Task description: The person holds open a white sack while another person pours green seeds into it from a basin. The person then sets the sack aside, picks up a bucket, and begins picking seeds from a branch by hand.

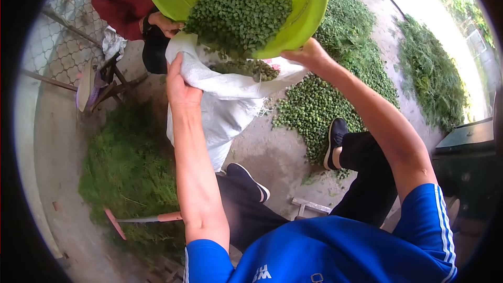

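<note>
A white woven sack (212, 115) hangs between my legs with its mouth spread. My left hand (183, 86) is closed on the near-left part of its rim. At the right of the mouth, my right hand (306, 55) grips the sack's edge, close against a lime-green basin (314, 0). The basin is tilted over the sack, and small round green pods (238, 15) slide over its lip into the mouth. Another person's hand (165, 23) is at the basin's left side. More pods show inside the sack; its depth is hidden.
A large heap of green pods (335, 94) covers the floor on the right, beside my shoe (337, 139). Leafy greens lie in piles at far right (432, 78) and lower left (128, 162). A red-headed tool (115, 224) rests on the left pile. A small stool (309, 205) stands near my legs.
</note>
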Demonstrator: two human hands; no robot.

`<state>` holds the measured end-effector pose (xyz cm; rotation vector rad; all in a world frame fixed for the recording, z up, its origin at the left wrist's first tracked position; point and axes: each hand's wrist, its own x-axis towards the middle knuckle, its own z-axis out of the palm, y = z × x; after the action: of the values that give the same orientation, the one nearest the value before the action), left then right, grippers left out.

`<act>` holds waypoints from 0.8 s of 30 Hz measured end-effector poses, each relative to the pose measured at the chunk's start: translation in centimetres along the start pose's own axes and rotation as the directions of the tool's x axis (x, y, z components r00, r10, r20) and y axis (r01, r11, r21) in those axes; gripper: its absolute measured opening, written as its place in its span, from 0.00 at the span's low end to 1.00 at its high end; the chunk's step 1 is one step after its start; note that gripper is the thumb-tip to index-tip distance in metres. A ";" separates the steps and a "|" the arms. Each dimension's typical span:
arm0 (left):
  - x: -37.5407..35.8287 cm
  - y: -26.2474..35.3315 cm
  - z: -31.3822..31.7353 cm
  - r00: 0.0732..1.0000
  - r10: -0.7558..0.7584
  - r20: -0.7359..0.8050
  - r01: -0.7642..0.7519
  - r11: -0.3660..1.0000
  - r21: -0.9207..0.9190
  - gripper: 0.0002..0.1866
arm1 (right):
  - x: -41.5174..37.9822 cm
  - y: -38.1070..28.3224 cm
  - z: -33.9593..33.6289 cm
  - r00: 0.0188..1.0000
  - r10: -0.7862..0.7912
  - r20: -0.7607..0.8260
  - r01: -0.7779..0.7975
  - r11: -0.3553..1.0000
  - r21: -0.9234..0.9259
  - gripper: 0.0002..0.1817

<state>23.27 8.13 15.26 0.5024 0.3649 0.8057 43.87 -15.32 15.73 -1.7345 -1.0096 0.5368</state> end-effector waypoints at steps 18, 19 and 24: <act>-2.3 -0.2 1.4 0.997 0.066 -0.037 -0.066 0.998 -0.014 0.17 | 1.3 1.0 -4.8 0.959 0.272 0.084 -0.285 0.921 0.267 0.15; -2.5 0.1 1.3 0.998 0.045 -0.051 -0.045 0.999 -0.005 0.18 | 1.2 1.3 -4.6 0.943 0.312 0.114 -0.330 0.854 0.403 0.16; -2.3 0.1 0.8 0.997 0.067 -0.026 -0.067 0.998 0.022 0.18 | 1.8 1.8 -5.2 0.958 0.170 0.231 -0.246 0.900 0.360 0.20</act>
<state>22.09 6.21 16.21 0.5258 0.3833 0.8750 49.43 -16.87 16.30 -1.4589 -0.7855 0.9925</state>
